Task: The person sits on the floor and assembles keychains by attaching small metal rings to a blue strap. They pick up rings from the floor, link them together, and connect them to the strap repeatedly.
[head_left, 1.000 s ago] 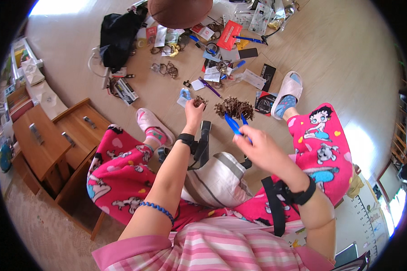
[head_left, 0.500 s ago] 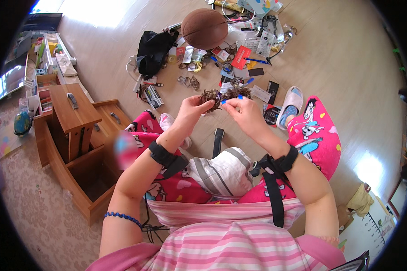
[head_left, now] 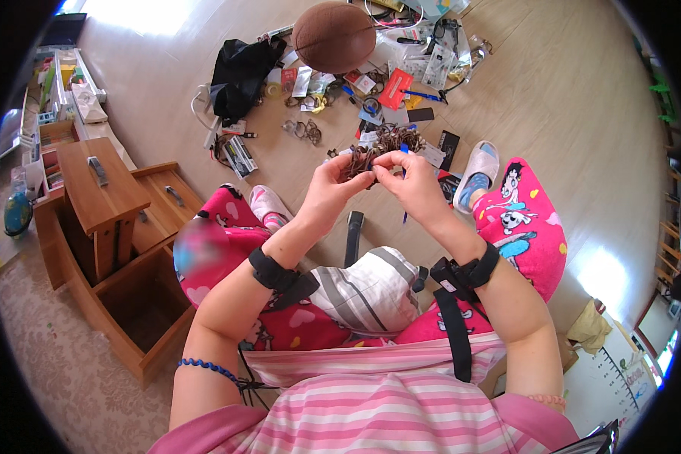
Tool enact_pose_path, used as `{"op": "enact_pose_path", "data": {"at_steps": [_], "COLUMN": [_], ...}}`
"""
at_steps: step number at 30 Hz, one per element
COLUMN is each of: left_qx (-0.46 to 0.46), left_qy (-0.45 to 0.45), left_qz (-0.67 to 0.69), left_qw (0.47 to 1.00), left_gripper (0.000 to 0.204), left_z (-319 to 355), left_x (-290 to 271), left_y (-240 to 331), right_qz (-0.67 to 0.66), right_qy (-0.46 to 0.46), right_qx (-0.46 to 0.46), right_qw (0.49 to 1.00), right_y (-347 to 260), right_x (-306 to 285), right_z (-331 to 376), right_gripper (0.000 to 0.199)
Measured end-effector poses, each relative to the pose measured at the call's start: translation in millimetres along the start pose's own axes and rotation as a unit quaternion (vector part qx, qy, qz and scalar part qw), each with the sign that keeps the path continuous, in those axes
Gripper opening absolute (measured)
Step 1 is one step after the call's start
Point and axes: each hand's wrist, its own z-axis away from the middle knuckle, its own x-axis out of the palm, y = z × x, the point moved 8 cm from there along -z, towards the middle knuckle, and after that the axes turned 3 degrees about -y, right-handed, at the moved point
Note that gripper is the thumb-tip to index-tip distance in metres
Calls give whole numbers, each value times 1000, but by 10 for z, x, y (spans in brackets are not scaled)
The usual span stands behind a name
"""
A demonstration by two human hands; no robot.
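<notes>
Brown bundle, pink-and-white striped shirt, blue bracelet

Two hands are in view, one left hand and one right hand, with one blue tool. The brown loops probably run to dozens, too tangled to count exactly. Beyond them are two slippers, one brown ball, one red packet, one striped cushion, two black wrist straps, one blue armband and one globe.
</notes>
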Motion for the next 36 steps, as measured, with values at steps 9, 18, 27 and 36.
{"op": "enact_pose_path", "data": {"at_steps": [9, 18, 27, 36], "left_qx": [-11, 34, 78, 340], "left_qy": [-63, -1, 17, -9], "left_qz": [5, -173, -119, -380], "left_qw": [998, 984, 990, 860], "left_gripper": [26, 19, 10, 9], "left_z": [-49, -95, -65, 184], "left_x": [-86, -128, -145, -40], "left_y": [-7, -112, 146, 919], "right_qz": [-140, -298, -383, -390], "right_qy": [-51, -77, -51, -40], "right_qx": [45, 175, 160, 226], "right_qw": [988, 935, 908, 892], "right_y": [103, 259, 292, 541], "right_x": [109, 292, 219, 144], "right_z": [-1, 79, 49, 1], "right_gripper": [22, 16, 15, 13]}}
